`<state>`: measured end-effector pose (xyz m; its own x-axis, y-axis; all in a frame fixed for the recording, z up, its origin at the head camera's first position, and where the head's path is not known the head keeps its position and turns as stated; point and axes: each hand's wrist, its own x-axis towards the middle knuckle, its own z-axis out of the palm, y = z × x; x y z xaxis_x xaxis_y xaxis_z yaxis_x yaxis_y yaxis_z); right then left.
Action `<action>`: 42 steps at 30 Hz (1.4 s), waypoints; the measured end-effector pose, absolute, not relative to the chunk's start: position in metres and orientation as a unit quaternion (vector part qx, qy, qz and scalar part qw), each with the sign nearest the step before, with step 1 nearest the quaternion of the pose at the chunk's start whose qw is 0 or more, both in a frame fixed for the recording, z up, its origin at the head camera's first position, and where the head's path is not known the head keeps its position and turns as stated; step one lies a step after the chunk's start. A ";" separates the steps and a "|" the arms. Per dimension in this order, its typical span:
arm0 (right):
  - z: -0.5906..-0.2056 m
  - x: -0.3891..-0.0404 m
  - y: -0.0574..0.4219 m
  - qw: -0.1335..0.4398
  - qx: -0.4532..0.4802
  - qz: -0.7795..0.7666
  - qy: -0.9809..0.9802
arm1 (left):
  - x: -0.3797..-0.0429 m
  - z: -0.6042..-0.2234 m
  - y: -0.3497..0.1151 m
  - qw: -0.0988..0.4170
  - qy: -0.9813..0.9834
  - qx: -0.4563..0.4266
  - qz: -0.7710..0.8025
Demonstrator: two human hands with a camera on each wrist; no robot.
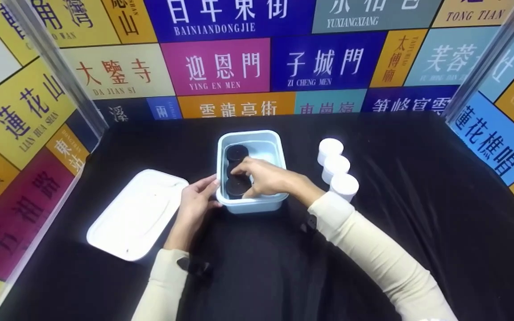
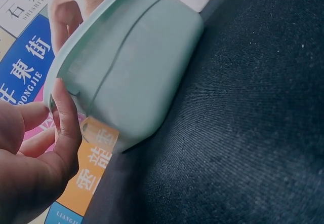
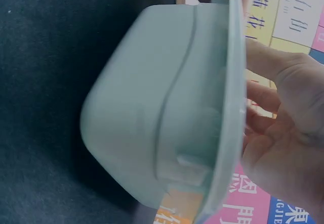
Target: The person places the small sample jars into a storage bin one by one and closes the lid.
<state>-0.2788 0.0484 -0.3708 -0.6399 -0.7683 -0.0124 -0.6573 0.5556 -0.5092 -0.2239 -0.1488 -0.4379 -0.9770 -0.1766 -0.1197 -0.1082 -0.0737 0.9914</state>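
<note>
A light blue plastic box stands open on the black cloth. My left hand grips its left rim, thumb and fingers on either side in the left wrist view. Inside, along the left wall, black round-topped cylinders stand in a row: a far one and a near one, with another dark shape partly covered between them. Reaching over the right rim, my right hand has its thumb and fingers curled about the near black cylinder. In the right wrist view the box wall hides the fingertips.
A white rectangular lid lies left of the box. Three white cylinders, a far one, a middle one and a near one, stand in a row to the right, close to my right forearm. Printed panels rise behind the cloth.
</note>
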 end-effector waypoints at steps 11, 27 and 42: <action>-0.384 -0.282 0.040 0.092 -0.434 -0.228 0.867 | -0.225 -0.437 -0.148 0.023 -0.672 0.105 -0.733; -0.376 -0.278 0.051 0.139 -0.400 -0.258 0.868 | -0.224 -0.438 -0.148 0.024 -0.671 0.110 -0.733; -0.346 -0.254 0.109 0.028 -0.343 -0.415 0.842 | -0.223 -0.437 -0.148 0.030 -0.674 0.111 -0.730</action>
